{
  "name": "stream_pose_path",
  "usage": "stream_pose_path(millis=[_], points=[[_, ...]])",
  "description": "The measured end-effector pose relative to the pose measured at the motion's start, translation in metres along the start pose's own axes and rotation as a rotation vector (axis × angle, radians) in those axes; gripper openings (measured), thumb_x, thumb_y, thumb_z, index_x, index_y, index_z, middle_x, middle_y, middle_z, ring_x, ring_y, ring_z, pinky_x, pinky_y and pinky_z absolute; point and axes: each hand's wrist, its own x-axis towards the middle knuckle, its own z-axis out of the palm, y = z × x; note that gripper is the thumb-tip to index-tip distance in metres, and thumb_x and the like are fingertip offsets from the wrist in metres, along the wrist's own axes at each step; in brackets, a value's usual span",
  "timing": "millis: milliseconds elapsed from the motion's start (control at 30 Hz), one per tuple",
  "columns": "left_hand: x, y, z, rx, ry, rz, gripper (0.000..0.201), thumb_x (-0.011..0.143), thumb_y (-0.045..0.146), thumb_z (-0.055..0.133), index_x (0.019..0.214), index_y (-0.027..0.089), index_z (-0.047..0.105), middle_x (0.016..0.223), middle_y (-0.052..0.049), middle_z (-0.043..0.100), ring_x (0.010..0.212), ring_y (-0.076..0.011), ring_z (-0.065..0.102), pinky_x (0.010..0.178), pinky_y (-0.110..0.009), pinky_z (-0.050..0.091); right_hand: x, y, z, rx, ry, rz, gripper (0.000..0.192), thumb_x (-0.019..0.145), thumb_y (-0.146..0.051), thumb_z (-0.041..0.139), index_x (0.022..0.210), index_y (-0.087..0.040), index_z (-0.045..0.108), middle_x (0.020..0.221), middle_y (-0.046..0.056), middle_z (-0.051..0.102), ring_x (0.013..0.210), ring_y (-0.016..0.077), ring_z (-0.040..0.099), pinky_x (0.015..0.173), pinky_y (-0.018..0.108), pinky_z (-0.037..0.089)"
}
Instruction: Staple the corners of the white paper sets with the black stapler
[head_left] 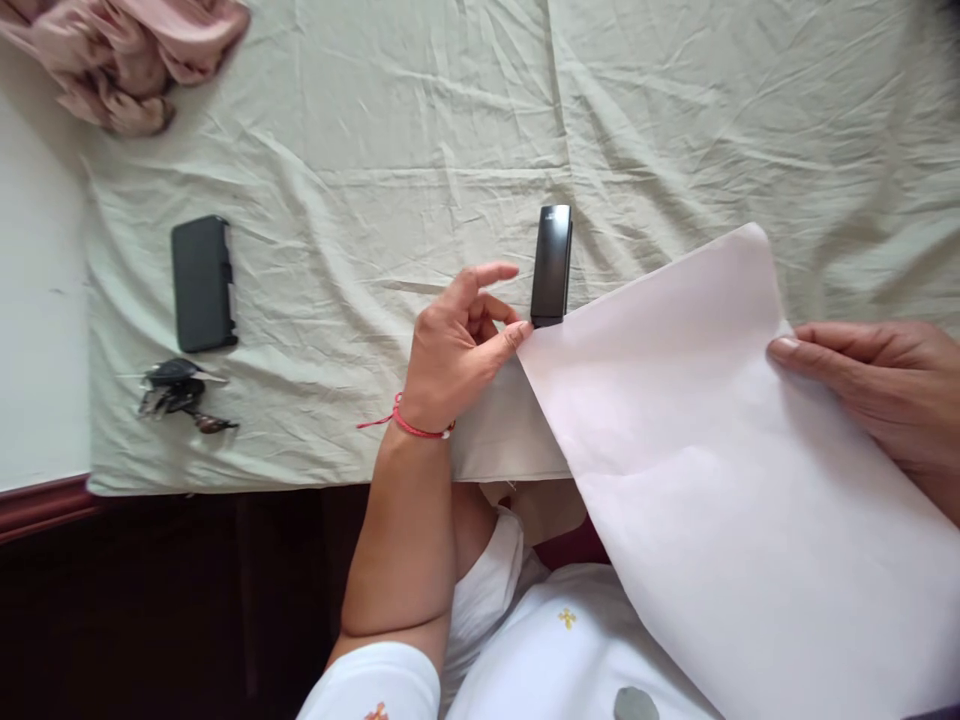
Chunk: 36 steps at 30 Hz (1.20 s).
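Paper (720, 450), light and floppy, looks easily creased; left hand (457, 350) pinches its corner, right hand (877, 385) grips the far edge.

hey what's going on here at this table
A person is handling a large sheet of pale paper over a table spread with a wrinkled green cloth. The left hand pinches one corner of the sheet, and the right hand grips its far edge. A black stapler lies beside the left fingertips. A black case, keys and pink fabric lie farther left.
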Motion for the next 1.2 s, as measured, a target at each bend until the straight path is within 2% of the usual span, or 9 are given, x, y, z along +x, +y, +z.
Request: stream_pose_path(millis=[100,233,333,500,667,800,967,1067,1200], points=[[-0.001,-0.003,0.005,0.058,-0.024,0.120,0.060,0.090,0.049,0.084,0.144,0.032,0.063,0.107,-0.006,0.079,0.063,-0.0108,0.063,0.051,-0.024,0.048,-0.002,0.001,0.000,-0.031,-0.004,-0.030,0.109,0.049,-0.076,0.083,0.144,-0.027,0.062,0.122,0.010,0.068,0.075,0.0273,0.069,0.058,0.037,0.053],[0.003,-0.004,0.011,0.133,-0.084,0.237,0.048,0.094,0.051,0.079,0.138,0.035,0.071,0.122,-0.007,0.078,0.073,-0.0135,0.068,0.057,-0.026,0.051,0.002,0.001,0.000,-0.086,-0.028,-0.037,0.108,0.051,-0.083,0.080,0.141,-0.026,0.062,0.119,0.011,0.069,0.076,0.0270,0.069,0.058,0.035,0.053],[0.005,-0.003,0.017,0.182,-0.048,0.284,0.037,0.098,0.048,0.076,0.132,0.034,0.075,0.112,-0.005,0.079,0.075,-0.0145,0.068,0.064,-0.028,0.054,0.007,0.001,-0.003,-0.100,-0.071,-0.022,0.116,0.047,-0.083,0.082,0.148,-0.031,0.057,0.124,0.010,0.067,0.082,0.0299,0.070,0.062,0.039,0.056],[0.004,-0.002,0.021,0.212,0.060,0.250,0.033,0.095,0.039,0.080,0.127,0.033,0.077,0.084,0.001,0.074,0.069,-0.0140,0.064,0.064,-0.029,0.052,0.014,0.002,-0.006,-0.132,-0.097,0.027,0.128,0.038,-0.084,0.085,0.150,-0.033,0.053,0.127,0.010,0.067,0.084,0.0335,0.070,0.064,0.045,0.057],[0.004,-0.005,0.021,0.169,0.240,0.252,0.017,0.097,0.036,0.078,0.111,0.026,0.080,0.086,-0.001,0.077,0.064,-0.0125,0.061,0.057,-0.032,0.047,0.011,0.003,0.000,-0.117,-0.068,0.045,0.123,0.036,-0.082,0.086,0.145,-0.032,0.058,0.121,0.009,0.068,0.083,0.0357,0.069,0.061,0.047,0.055],[0.003,-0.003,0.025,0.078,0.236,0.218,0.013,0.097,0.035,0.077,0.094,0.023,0.078,0.081,-0.002,0.076,0.067,-0.0132,0.067,0.060,-0.031,0.050,0.006,0.001,0.005,-0.087,0.011,0.012,0.110,0.048,-0.080,0.081,0.144,-0.031,0.060,0.113,0.008,0.069,0.076,0.0314,0.068,0.055,0.042,0.051],[0.002,-0.004,0.026,0.053,0.232,0.235,0.010,0.095,0.029,0.078,0.103,0.024,0.080,0.081,-0.001,0.076,0.062,-0.0116,0.061,0.055,-0.028,0.045,0.004,0.001,0.007,-0.192,0.125,-0.113,0.085,0.062,-0.073,0.074,0.133,-0.025,0.068,0.100,0.004,0.070,0.062,0.0180,0.062,0.047,0.028,0.045],[0.003,-0.006,0.023,0.124,0.172,0.155,0.019,0.091,0.025,0.078,0.110,0.025,0.077,0.083,0.000,0.077,0.058,-0.0105,0.056,0.055,-0.027,0.043,-0.002,0.000,0.010,-0.236,0.264,-0.228,0.069,0.072,-0.064,0.070,0.126,-0.022,0.071,0.090,0.002,0.068,0.056,0.0083,0.056,0.043,0.018,0.036],[0.006,-0.004,0.020,0.287,0.071,0.069,0.007,0.088,0.017,0.072,0.091,0.021,0.076,0.074,0.002,0.073,0.058,-0.0114,0.056,0.062,-0.029,0.046,-0.012,-0.004,0.014,-0.192,0.253,-0.197,0.070,0.073,-0.059,0.074,0.131,-0.022,0.070,0.092,0.002,0.069,0.057,0.0063,0.056,0.043,0.014,0.036]])
